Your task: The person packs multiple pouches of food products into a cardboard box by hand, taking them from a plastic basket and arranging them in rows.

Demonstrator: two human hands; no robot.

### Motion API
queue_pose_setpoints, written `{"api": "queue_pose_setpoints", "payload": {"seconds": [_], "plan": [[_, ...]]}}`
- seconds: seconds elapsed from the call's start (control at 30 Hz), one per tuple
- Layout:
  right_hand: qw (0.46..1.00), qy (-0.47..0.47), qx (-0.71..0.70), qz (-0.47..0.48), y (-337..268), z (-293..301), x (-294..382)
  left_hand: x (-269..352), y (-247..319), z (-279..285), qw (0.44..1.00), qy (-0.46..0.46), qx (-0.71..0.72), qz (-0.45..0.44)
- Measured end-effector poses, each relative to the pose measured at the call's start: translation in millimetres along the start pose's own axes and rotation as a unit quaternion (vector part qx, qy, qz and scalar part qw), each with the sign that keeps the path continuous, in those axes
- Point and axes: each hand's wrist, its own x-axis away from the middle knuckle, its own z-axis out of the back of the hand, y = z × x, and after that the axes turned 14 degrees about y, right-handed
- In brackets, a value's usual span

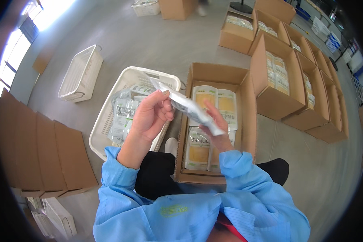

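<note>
My left hand (152, 113) pinches a flat, sealed plastic pouch (190, 106) between thumb and fingers near its upper left end. The pouch is tilted edge-on and blurred. Its lower right end crosses in front of my right hand (219, 127), whose fingers are spread; blur hides whether they grip it. Below the right hand stands an open cardboard box (245, 121) between my legs, holding several printed pouches with yellow contents (199, 148) laid flat in rows. Left of it, under my left hand, a white plastic basket (101, 127) contains a loose heap of clear-and-white pouches (124, 112).
Several open cardboard boxes (279, 106) stand in rows at the right, some with pouches inside. Another white basket (80, 74) sits on the grey floor at the left. Folded cardboard (45, 145) stands near my left side. A blurred foot of another person (201, 9) shows at the top.
</note>
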Motion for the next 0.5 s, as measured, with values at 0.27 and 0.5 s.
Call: {"api": "queue_pose_setpoints", "payload": {"seconds": [0.27,0.5], "plan": [[0.981,0.169,-0.091,-0.027,-53.9,53.5,-32.1,-30.6,-43.0,-36.2,0.993,-0.008,-0.058,0.098],[0.940,0.156,-0.181,-0.243,-37.6,83.3,-32.1,-48.0,-63.4,-21.6,0.957,0.043,-0.266,-0.109]]}}
